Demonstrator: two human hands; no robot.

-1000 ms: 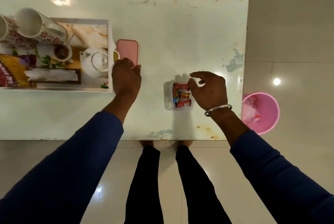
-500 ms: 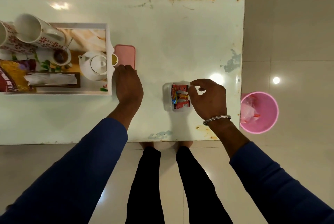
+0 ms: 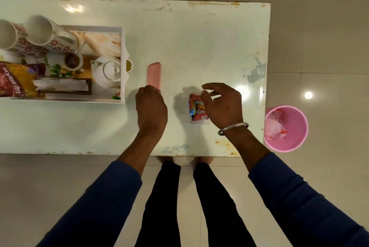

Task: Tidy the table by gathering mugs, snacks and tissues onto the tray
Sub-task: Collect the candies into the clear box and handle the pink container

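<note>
Snack box: a small clear box (image 3: pixel 198 109) of bright wrapped sweets stands on the desk (image 3: pixel 199 47), near its front edge and well apart from the tray (image 3: pixel 122 63).
Handling: by my judgement light and stiff-walled, probably smooth plastic and a bit slippery; it looks to have no lid on, so tilting could spill the loose wrappers.
Where to hold: across the two long walls from above, or thumb on one short end and fingers on the other, kept level.
Right hand: the right hand (image 3: pixel 223 107) hovers at the box's right side, fingers loosely curved and spread, thumb arched over the far end. Its grip is wide and has hold of nothing that I can see; whether a fingertip touches the rim I cannot tell.
Left hand: the left hand (image 3: pixel 151 107) rests knuckles-up on the desk, fingers curled under, with its knuckles at the near end of a flat pink lid (image 3: pixel 153 75). Whether the hidden fingertips pinch that lid I cannot tell.
Tray contents: two flowered mugs (image 3: pixel 40 35), a white teapot (image 3: pixel 107 71), a snack packet (image 3: pixel 16 81) and a tissue holder (image 3: pixel 61 85) already sit on it.
Beyond: a pink bin (image 3: pixel 285 129) stands on the floor past the desk's right end.
</note>
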